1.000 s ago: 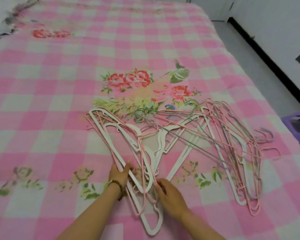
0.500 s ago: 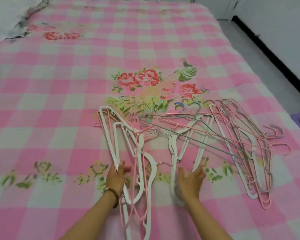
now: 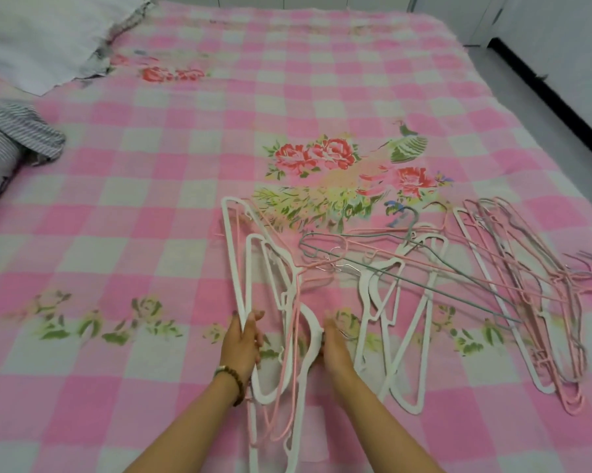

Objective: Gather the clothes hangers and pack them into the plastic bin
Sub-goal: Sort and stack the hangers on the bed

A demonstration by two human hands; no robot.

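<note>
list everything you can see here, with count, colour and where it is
left hanger bunch: several, white and pink, between the hands
middle hangers: a few, white, right of the hands
wire hanger: one, grey-green, across the middle hangers
right hanger pile: many, pink, grey, white, right side of the bed
bedsheet: one, pink-white check with flowers
white cloth: one, top left
striped cloth: one, grey, left edge
bead bracelet: one, brown, left wrist
left hand: grips the left bunch
right hand: touches the bunch's right side
</note>
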